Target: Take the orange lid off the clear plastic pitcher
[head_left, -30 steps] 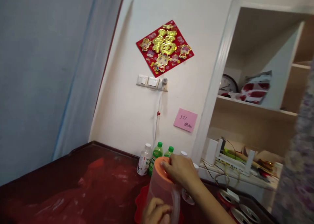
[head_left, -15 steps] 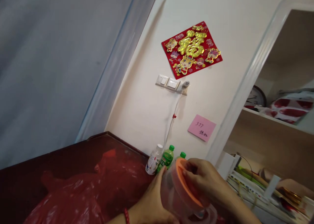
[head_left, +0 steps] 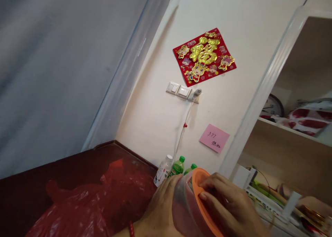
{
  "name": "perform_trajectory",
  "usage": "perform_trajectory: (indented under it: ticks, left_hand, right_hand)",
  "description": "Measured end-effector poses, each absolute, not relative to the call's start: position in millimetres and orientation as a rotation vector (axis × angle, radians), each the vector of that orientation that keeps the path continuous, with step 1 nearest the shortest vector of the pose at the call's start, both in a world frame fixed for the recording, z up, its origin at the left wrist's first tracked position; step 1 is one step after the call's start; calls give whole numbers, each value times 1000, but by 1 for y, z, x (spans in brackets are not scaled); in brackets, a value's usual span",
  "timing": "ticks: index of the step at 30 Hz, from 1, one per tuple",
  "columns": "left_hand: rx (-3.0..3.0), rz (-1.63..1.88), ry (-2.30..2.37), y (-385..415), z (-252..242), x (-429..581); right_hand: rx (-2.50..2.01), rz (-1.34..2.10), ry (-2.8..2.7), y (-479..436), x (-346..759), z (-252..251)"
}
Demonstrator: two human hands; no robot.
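At the lower middle of the head view is a clear plastic pitcher (head_left: 181,209), tilted, with its lower part cut off by the frame. An orange lid (head_left: 201,177) sits at its mouth. My left hand (head_left: 162,207), with a red bead bracelet (head_left: 131,229) at the wrist, is wrapped round the pitcher's left side. The fingers of my right hand (head_left: 233,204) are bent over the lid and grip it. Whether the lid is fully seated I cannot tell.
A crumpled red plastic bag (head_left: 85,202) lies on the dark red table (head_left: 23,185). A white bottle (head_left: 163,169) and two green-capped bottles (head_left: 177,166) stand by the wall, behind the pitcher. Cluttered shelves (head_left: 290,130) are at the right, a grey curtain (head_left: 64,57) at the left.
The pitcher and both hands sit slightly further right and lower in view. My right hand has turned, showing more of its back, and the pitcher's handle has dropped out of sight.
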State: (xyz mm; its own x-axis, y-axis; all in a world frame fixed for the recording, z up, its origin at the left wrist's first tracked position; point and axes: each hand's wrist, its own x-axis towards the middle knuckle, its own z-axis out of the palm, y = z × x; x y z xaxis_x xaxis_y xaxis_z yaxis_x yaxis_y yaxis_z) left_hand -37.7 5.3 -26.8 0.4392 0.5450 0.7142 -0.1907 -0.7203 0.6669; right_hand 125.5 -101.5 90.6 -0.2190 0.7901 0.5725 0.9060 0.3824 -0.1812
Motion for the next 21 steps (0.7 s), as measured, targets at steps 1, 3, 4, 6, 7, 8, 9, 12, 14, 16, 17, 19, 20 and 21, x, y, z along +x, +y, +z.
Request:
perform_trajectory:
  ticks: [1, 3, 4, 6, 7, 8, 9, 12, 14, 16, 17, 19, 20, 21]
  left_hand:
    - [2038, 1342, 307, 7, -31, -37]
    - [2114, 1356, 332, 9, -38, -34]
    - [2131, 1360, 344, 10, -42, -33]
    - [2156, 1361, 355, 12, -46, -32]
    - [2169, 1361, 360, 12, -48, -32]
    - [2177, 1368, 371, 13, -49, -31]
    - [2183, 1379, 385, 13, -51, -31]
    - [2199, 1463, 433, 15, -56, -29]
    - [2230, 1523, 458, 17, -59, -28]
    - [2266, 1566, 484, 18, -60, -26]
    - [2281, 1580, 493, 18, -60, -26]
    - [2307, 1614, 494, 19, -57, -27]
    - [2325, 1630, 477, 19, -54, -28]
    - [2347, 1646, 456, 18, -51, -30]
  right_hand:
    - [-1419, -289, -2048, -102, 126, 88]
    - [-1360, -368, -2020, -103, 126, 84]
    - [-1339, -402, -2003, -102, 126, 82]
    - [-1322, -457, -1966, -102, 126, 77]
    - [-1325, -480, -1945, -101, 126, 75]
    - [-1334, -503, -1912, -100, 125, 73]
    - [-1349, -524, -1868, -100, 124, 71]
    - [-1406, -566, -1731, -97, 121, 67]
    - [-1435, -581, -1674, -95, 118, 66]
    - [-1445, -596, -1632, -94, 116, 64]
    - [-1447, -597, -1614, -93, 116, 64]
    - [-1449, -581, -1596, -94, 116, 63]
    - [-1455, -558, -1596, -95, 117, 62]
    - [-1462, -526, -1606, -96, 117, 62]
